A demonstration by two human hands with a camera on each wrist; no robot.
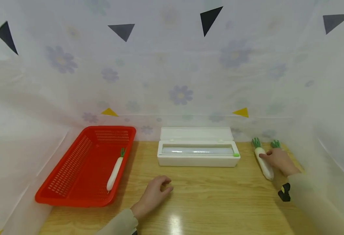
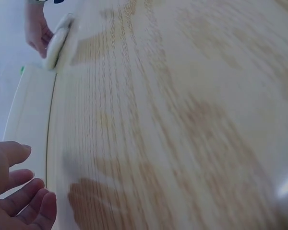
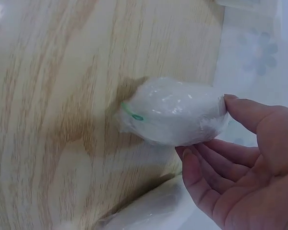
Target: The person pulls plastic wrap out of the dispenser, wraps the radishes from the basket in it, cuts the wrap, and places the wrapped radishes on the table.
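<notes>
At the right side of the wooden table my right hand (image 1: 280, 160) pinches a white radish (image 1: 266, 168) with green leaf stubs, thumb on one side and fingers on the other. Close up, this radish (image 3: 170, 112) is wrapped in clear plastic film, with a thin green loop at its near end. A second wrapped radish (image 3: 153, 211) lies beside it; in the head view my hand hides most of it except its green top (image 1: 275, 144). My left hand (image 1: 154, 194) holds nothing, fingers loosely bent, in front of the white plastic-wrap dispenser (image 1: 198, 161).
The dispenser's lid (image 1: 196, 133) is raised, showing a film roll (image 1: 198, 150) and a green slider (image 1: 236, 154). On the left stands a red basket (image 1: 72, 201) with one white radish (image 1: 115, 173) inside. A flowered white curtain (image 1: 172, 71) surrounds the back and sides.
</notes>
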